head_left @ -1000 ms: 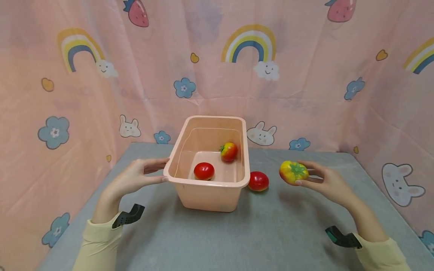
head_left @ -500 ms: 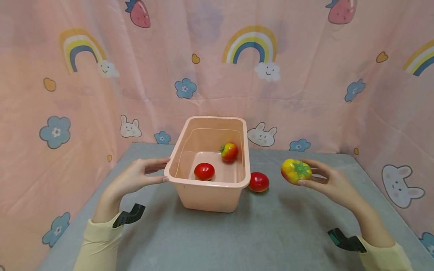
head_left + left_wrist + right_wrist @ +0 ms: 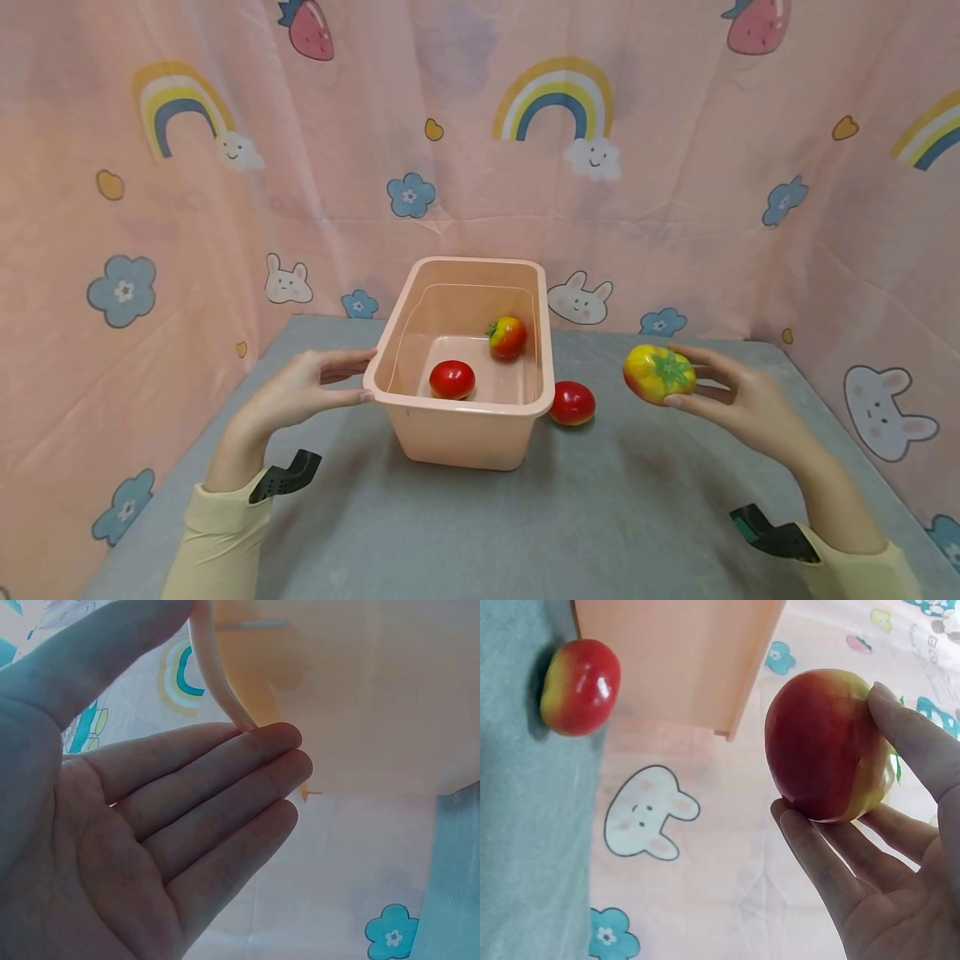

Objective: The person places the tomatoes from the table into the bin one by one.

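Observation:
My right hand (image 3: 750,400) pinches a yellow-and-red tomato (image 3: 651,373) between thumb and fingers, its green star-shaped stem top turned toward the head camera. It is held up over the table, to the right of a peach plastic bin (image 3: 457,437). In the right wrist view, the red side of this tomato (image 3: 817,742) faces the camera. My left hand (image 3: 296,392) touches the bin's left rim with thumb and fingertips, and the left wrist view shows its fingers (image 3: 217,817) straight. Inside the bin lie a red tomato (image 3: 452,379) and a red-and-yellow one with a green stem.
Another red tomato (image 3: 573,403) rests on the grey tabletop (image 3: 465,533) close by the bin's right side. A pink curtain (image 3: 480,183) printed with rainbows, rabbits and flowers hangs behind and around the table.
My right hand has drawn slightly to the right with the tomato in its grip. The left hand and the bin hold their place.

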`<state>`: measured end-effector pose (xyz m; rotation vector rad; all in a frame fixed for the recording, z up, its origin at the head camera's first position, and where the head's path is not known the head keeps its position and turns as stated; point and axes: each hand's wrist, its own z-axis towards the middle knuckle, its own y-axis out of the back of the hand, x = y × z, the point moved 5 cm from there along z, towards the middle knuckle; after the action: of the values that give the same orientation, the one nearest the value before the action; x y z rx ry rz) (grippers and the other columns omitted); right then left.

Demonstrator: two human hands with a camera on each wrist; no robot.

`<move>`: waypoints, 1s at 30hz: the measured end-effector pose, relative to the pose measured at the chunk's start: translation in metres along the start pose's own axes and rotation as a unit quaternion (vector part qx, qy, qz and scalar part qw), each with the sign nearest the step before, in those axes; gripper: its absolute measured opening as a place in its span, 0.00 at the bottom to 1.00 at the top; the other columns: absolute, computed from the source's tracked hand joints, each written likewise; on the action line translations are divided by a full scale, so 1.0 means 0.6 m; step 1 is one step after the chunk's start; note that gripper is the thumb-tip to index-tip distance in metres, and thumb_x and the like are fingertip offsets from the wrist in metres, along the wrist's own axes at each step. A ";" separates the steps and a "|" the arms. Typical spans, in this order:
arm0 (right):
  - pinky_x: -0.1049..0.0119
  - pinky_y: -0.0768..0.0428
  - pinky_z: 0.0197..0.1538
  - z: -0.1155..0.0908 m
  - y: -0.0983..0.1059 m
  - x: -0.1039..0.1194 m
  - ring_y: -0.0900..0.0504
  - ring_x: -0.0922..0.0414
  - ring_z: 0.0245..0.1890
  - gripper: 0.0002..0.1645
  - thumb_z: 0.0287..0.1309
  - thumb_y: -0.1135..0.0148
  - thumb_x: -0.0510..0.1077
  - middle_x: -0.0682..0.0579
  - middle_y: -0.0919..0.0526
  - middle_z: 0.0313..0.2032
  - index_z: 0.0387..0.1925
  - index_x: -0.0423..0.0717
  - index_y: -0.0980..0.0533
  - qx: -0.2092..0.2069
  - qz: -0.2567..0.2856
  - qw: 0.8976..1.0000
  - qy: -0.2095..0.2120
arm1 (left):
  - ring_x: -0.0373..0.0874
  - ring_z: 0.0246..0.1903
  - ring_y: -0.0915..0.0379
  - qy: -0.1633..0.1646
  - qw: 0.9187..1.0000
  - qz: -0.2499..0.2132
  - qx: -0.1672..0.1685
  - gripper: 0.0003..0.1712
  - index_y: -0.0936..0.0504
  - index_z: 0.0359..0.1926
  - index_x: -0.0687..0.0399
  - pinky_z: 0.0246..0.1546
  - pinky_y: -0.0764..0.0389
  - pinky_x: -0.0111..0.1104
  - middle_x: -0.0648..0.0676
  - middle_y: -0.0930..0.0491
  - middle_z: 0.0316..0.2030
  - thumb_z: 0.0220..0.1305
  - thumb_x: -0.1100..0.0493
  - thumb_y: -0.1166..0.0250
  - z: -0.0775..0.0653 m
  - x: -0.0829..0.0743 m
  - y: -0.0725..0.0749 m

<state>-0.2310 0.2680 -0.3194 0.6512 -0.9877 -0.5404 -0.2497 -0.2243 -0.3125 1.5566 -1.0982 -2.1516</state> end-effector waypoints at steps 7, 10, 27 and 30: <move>0.88 0.26 0.43 0.005 0.008 0.015 0.28 0.80 0.44 0.36 0.49 0.27 0.43 0.48 0.24 0.55 0.61 0.52 0.28 -0.008 0.001 1.000 0.005 | 0.47 0.58 0.27 -0.005 1.000 0.001 0.000 0.38 0.28 0.64 0.50 0.58 0.25 0.44 0.51 0.25 0.59 0.54 0.44 0.30 0.001 -0.001 0.000; 0.88 0.26 0.43 0.010 0.012 0.024 0.27 0.79 0.44 0.36 0.47 0.26 0.41 0.52 0.23 0.53 0.60 0.52 0.27 -0.013 0.004 1.000 0.006 | 0.48 0.58 0.26 -0.008 1.000 0.003 -0.001 0.38 0.28 0.64 0.51 0.58 0.25 0.45 0.52 0.25 0.59 0.54 0.44 0.30 0.001 -0.002 0.000; 0.89 0.27 0.43 0.043 0.017 0.071 0.28 0.81 0.45 0.36 0.47 0.26 0.45 0.50 0.21 0.54 0.60 0.55 0.27 0.011 -0.013 0.999 0.034 | 0.49 0.58 0.27 -0.005 1.000 -0.006 0.006 0.38 0.28 0.64 0.53 0.58 0.26 0.46 0.53 0.25 0.59 0.55 0.44 0.31 0.001 -0.003 -0.001; 0.88 0.26 0.43 0.050 0.015 0.077 0.27 0.79 0.45 0.36 0.47 0.26 0.45 0.51 0.22 0.55 0.60 0.54 0.27 0.016 -0.013 0.999 0.039 | 0.48 0.58 0.27 0.000 1.000 -0.007 0.007 0.39 0.29 0.64 0.52 0.58 0.25 0.45 0.52 0.25 0.60 0.54 0.43 0.30 0.001 -0.004 -0.001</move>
<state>-0.2358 0.2351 -0.2741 0.7087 -0.9164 -0.5183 -0.2492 -0.2223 -0.3108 1.5747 -1.1069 -2.1590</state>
